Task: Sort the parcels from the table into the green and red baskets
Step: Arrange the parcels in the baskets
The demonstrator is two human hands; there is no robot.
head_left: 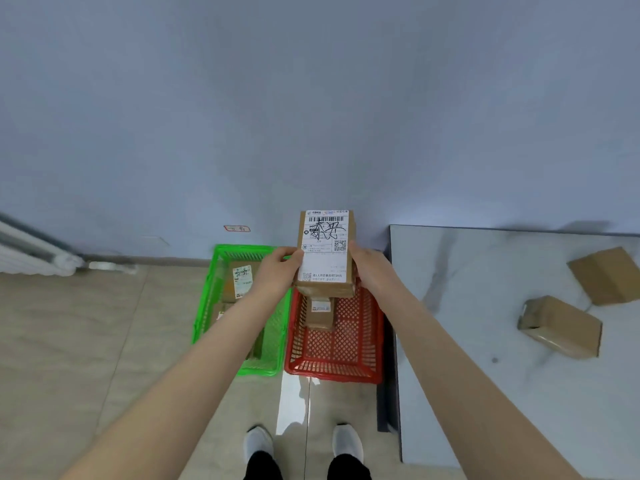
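Step now: read label, pick basket. Hold box by both sides, label up, lower it in softly, no throwing (which basket it belongs in, cannot tell).

Left hand [280,268]: fingers curled round left side of held parcel [325,251]. Right hand [367,268]: curled round right side.

Held parcel up in air, over far end of red basket [332,370]. Green basket [207,306] just beside, on left. Both baskets have parcels inside. Two brown parcels [561,327] wait on table [467,306].

Brown parcel [325,252], green basket [221,258], red basket [332,370], grey-veined white table [485,375]
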